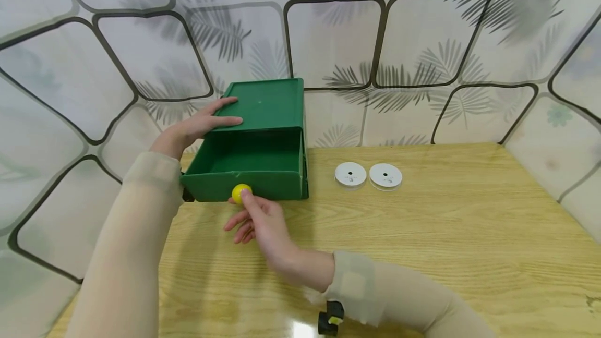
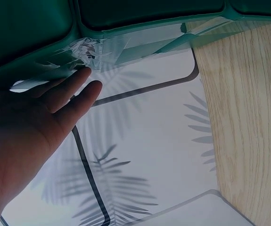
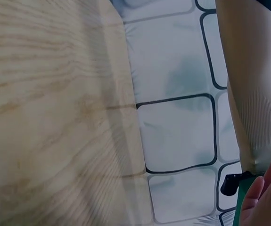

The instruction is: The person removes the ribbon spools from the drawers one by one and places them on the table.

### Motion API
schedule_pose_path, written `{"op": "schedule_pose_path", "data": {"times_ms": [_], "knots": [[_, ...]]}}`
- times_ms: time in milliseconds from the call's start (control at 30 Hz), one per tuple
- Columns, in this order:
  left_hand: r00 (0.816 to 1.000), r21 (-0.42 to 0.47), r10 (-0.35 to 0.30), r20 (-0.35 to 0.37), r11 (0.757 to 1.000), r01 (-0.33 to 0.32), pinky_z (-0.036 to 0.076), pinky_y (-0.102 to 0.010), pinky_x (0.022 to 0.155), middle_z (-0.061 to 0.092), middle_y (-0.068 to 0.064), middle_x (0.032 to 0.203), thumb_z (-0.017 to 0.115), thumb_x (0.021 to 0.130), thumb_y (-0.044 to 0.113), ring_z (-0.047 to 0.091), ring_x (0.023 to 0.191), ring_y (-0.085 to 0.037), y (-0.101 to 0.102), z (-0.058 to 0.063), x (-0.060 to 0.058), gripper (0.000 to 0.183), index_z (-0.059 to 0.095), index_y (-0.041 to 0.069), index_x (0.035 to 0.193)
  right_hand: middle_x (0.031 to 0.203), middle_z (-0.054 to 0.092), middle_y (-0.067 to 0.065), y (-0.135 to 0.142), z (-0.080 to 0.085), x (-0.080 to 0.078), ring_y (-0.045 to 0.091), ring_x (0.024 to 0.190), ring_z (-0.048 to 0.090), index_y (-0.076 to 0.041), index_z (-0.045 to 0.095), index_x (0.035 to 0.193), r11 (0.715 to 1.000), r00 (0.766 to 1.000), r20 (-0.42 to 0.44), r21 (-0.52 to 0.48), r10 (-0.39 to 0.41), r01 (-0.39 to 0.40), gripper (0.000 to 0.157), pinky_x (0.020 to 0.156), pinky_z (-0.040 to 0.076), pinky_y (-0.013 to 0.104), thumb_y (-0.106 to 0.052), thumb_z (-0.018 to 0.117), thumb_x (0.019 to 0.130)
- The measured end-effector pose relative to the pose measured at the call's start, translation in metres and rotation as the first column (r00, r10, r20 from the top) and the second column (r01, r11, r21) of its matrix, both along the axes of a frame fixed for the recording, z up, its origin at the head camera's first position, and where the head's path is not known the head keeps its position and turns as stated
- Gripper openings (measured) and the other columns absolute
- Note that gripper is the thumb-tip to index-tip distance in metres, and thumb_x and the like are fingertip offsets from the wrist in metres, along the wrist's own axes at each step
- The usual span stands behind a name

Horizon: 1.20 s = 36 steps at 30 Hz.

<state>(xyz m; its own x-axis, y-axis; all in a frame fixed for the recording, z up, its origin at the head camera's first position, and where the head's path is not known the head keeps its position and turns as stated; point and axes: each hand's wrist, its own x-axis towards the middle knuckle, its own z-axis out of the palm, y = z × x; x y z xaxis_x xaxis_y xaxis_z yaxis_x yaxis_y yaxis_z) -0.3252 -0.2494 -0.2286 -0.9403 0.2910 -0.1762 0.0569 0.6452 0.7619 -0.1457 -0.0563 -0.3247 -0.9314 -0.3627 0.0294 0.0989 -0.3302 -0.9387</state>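
A green box point(image 1: 267, 103) stands at the back of the table with its drawer point(image 1: 277, 184) pulled out toward me. The part of the drawer floor that shows is bare. On the drawer's front is a round yellow knob point(image 1: 240, 192), which my right hand point(image 1: 269, 226) pinches with the thumb and a finger behind it; the other fingers hang loosely below. My left hand point(image 1: 202, 119) rests on the box's upper left edge, two fingers stretched over the top. From below, the left wrist view shows that hand point(image 2: 27, 122) against the box's side, beside clear crinkled plastic point(image 2: 88, 52).
Two white round spools point(image 1: 350, 173) point(image 1: 385, 176) lie side by side to the right of the box. The wooden table point(image 1: 422, 233) meets a patterned fabric wall point(image 1: 333, 40) behind and at the sides. A small black device point(image 1: 331, 318) sits under my right sleeve.
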Motion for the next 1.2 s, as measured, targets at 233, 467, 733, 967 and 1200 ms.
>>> {"op": "schedule_pose_path", "data": {"times_ms": [233, 467, 733, 967, 1200], "knots": [[1.0, 0.015, -0.012, 0.007, 1.0, 0.012, 0.018, -0.068, 0.106, -0.014, -0.004, 0.161, 0.06, 0.094, 0.044, 0.004, 0.144, -0.04, 0.001, 0.001, 0.001, 0.083, 0.009, 0.03, 0.158, 0.074, 0.069, 0.003, 0.002, -0.001, -0.02, 0.011, 0.053, 0.058, 0.002, 0.065, 0.117, 0.999, 0.999, -0.033, 0.01, -0.038, 0.038, 0.048, 0.055, 0.045, 0.022, -0.039, 0.044, 0.104], [1.0, 0.021, -0.014, 0.008, 1.0, 0.014, 0.017, -0.069, 0.105, -0.014, -0.004, 0.161, 0.059, 0.095, 0.041, 0.003, 0.145, -0.04, 0.0, -0.001, -0.002, 0.081, 0.009, 0.029, 0.158, 0.074, 0.068, 0.0, 0.004, 0.0, -0.041, 0.012, 0.054, 0.058, 0.002, 0.063, 0.12, 1.0, 1.0, -0.019, 0.024, -0.018, 0.018, 0.051, 0.056, 0.044, 0.023, -0.042, 0.043, 0.104], [1.0, 0.023, -0.028, -0.003, 0.999, 0.028, 0.016, -0.065, 0.108, -0.013, -0.005, 0.161, 0.059, 0.095, 0.04, 0.001, 0.145, -0.038, 0.001, 0.0, 0.0, 0.081, 0.009, 0.027, 0.158, 0.076, 0.068, 0.001, 0.007, 0.005, -0.063, 0.013, 0.056, 0.058, 0.0, 0.064, 0.12, 0.995, 0.999, -0.03, 0.097, -0.011, 0.013, 0.051, 0.054, 0.045, 0.021, -0.043, 0.041, 0.104], [0.999, 0.018, -0.026, -0.018, 0.999, 0.027, 0.012, -0.064, 0.11, -0.013, -0.005, 0.161, 0.059, 0.095, 0.04, -0.003, 0.146, -0.036, 0.001, -0.001, -0.002, 0.082, 0.009, 0.027, 0.158, 0.082, 0.07, 0.005, 0.009, 0.01, -0.083, 0.014, 0.06, 0.06, -0.003, 0.064, 0.122, 0.981, 0.999, -0.045, 0.19, -0.015, 0.023, 0.052, 0.055, 0.046, 0.023, -0.045, 0.038, 0.105], [1.0, 0.047, -0.01, 0.009, 0.999, 0.01, 0.02, -0.065, 0.107, -0.012, -0.004, 0.161, 0.059, 0.095, 0.04, 0.006, 0.144, -0.039, 0.002, -0.001, -0.002, 0.082, 0.009, 0.03, 0.158, 0.081, 0.07, 0.003, 0.009, 0.013, -0.098, 0.014, 0.059, 0.059, -0.002, 0.065, 0.12, 0.978, 0.999, -0.028, 0.205, -0.016, 0.022, 0.053, 0.053, 0.046, 0.022, -0.046, 0.039, 0.104]]}}
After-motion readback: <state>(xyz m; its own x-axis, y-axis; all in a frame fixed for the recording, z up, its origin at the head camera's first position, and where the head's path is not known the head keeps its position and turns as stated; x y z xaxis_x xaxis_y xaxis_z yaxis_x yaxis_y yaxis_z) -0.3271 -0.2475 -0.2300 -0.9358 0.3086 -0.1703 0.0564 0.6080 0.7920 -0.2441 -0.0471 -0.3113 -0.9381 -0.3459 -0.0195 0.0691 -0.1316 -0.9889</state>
